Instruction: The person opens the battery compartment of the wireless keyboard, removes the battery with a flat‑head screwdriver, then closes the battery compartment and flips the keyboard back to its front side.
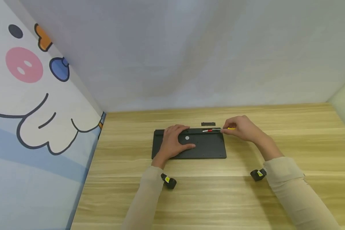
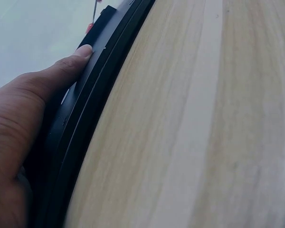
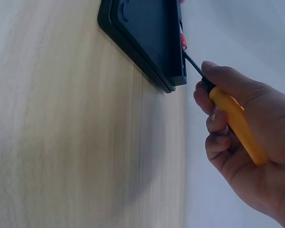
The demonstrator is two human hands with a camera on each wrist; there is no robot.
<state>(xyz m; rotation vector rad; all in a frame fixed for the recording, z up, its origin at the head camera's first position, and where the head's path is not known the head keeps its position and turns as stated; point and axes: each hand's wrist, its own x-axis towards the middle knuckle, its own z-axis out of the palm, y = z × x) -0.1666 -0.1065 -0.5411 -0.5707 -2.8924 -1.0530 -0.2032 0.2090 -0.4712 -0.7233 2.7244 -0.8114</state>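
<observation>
Right grip round screwdriver, left grip splayed on keyboard

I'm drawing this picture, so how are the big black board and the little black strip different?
Size: the black board is much bigger, while the black strip is short and thin.
Touch: the left hand rests on the board, but no hand touches the strip.
Look: the board has a pale round spot; the strip shows none.
Both are black, and both lie on the wooden table.
</observation>
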